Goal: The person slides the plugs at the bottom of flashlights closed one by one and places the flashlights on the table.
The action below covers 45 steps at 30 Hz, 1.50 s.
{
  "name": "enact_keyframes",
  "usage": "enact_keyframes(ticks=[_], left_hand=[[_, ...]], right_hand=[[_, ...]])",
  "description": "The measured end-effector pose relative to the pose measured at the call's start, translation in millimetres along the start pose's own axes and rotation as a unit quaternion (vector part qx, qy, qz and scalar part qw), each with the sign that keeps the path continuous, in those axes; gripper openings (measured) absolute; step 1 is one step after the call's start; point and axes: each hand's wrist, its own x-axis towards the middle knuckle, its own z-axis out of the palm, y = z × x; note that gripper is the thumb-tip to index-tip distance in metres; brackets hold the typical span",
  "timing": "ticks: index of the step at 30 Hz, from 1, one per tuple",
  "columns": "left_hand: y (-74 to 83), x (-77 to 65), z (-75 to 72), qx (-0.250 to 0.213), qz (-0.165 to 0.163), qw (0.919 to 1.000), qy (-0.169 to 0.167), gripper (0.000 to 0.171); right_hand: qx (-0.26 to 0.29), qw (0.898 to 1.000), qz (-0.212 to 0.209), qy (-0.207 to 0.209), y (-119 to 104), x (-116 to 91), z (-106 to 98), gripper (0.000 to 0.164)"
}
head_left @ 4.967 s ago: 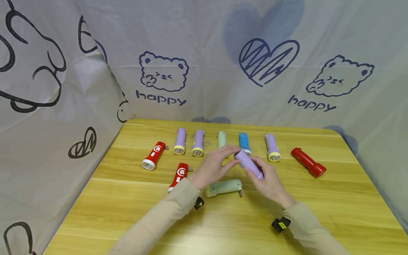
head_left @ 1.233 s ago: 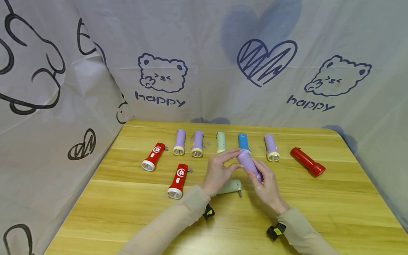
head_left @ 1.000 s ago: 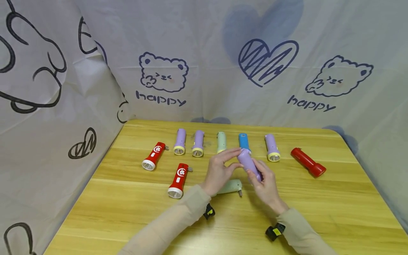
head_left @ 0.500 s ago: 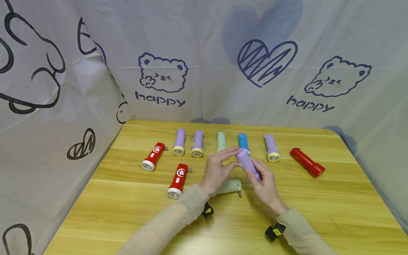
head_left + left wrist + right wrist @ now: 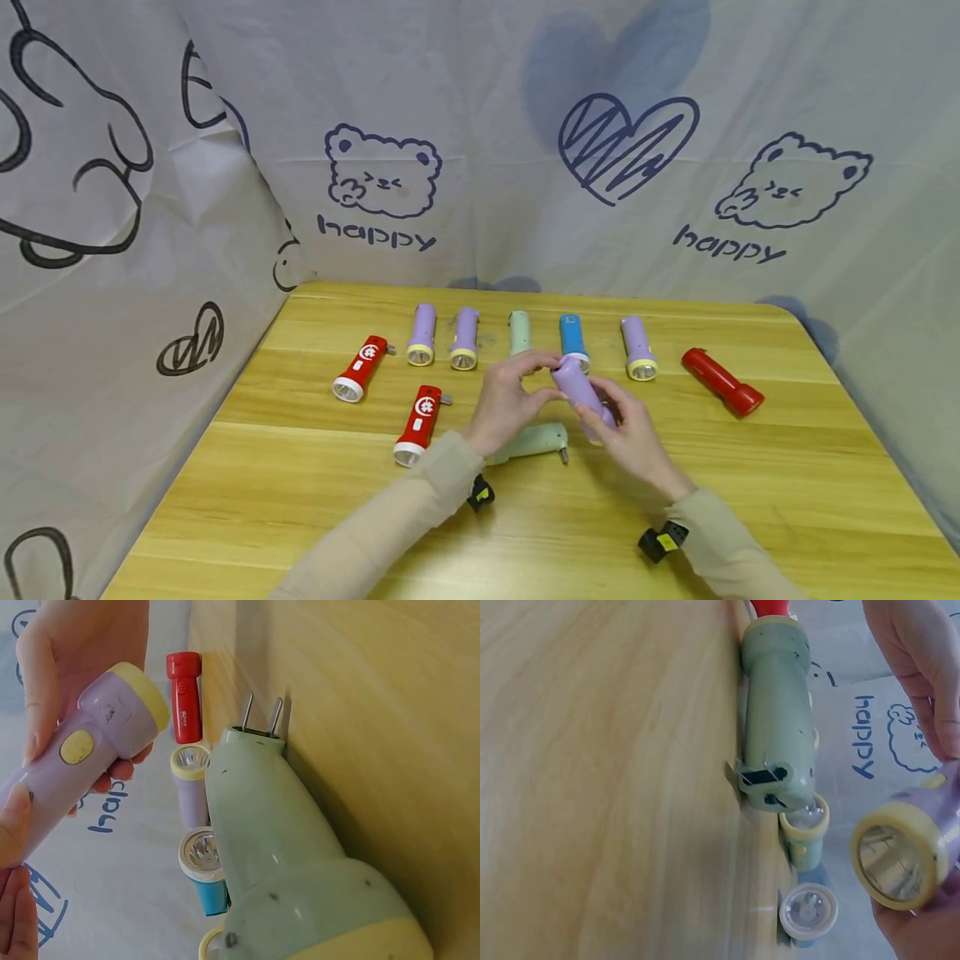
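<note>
A purple flashlight (image 5: 576, 385) with a yellow lens rim is held above the table between both hands. My right hand (image 5: 633, 437) grips it near the head, thumb on one side and fingers behind. The thumb and fingers of my left hand (image 5: 510, 404) pinch its tail end. In the left wrist view the flashlight's yellow switch (image 5: 76, 748) faces the camera, and in the right wrist view its reflector (image 5: 891, 862) shows. Below the hands lies a pale green flashlight (image 5: 536, 442) with two metal plug prongs (image 5: 274, 716) sticking out of its tail.
Two red flashlights with white rims, one farther back (image 5: 363, 367) and one nearer (image 5: 420, 425), lie left on the wooden table (image 5: 262, 500). Purple, green and blue flashlights (image 5: 572, 333) line the back. An all-red flashlight (image 5: 722, 382) lies right. A printed cloth (image 5: 495, 208) hangs behind.
The held flashlight's tail has dipped slightly toward me, and its yellow rim now shows below the right hand. My left hand has drawn slightly left. The table's flashlights have stayed put.
</note>
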Motion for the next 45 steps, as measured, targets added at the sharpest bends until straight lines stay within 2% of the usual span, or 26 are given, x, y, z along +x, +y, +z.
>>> enact_keyframes(ticks=[5,10,16,22,29,32,39,45], left_hand=[[-0.8,-0.4,-0.8,0.001,0.010,0.9997,-0.021,0.037],[-1.3,-0.3,-1.3,-0.005,0.014,0.9985,-0.053,0.038],[-0.3,1.7,-1.2,-0.006,0.013,0.9952,-0.097,0.041],[0.9,2.2,-0.7,0.003,0.016,0.9919,-0.126,0.043],[1.5,1.8,-0.6,0.012,-0.011,0.9886,-0.150,0.048],[1.8,2.0,-1.4,0.032,-0.024,0.9852,-0.167,0.049],[1.3,2.6,-5.5,0.073,-0.031,0.9740,-0.212,0.054],[3.1,2.3,-11.0,0.119,-0.045,0.9577,-0.258,0.055]], right_hand=[[0.032,0.998,0.007,-0.059,0.4,0.8,-9.1,0.036],[0.095,0.985,0.042,-0.136,1.0,1.1,-19.1,0.037],[0.115,0.977,0.054,-0.171,3.1,0.0,-25.5,0.037],[0.118,0.975,0.053,-0.178,3.6,-3.5,-29.6,0.035],[0.096,0.978,0.097,-0.160,0.9,-10.1,-39.9,0.036],[0.080,0.979,0.114,-0.148,0.0,-12.0,-46.9,0.038],[0.054,0.979,0.152,-0.128,-3.7,-13.1,-61.7,0.040],[0.033,0.978,0.168,-0.117,-4.1,-13.9,-72.7,0.037]])
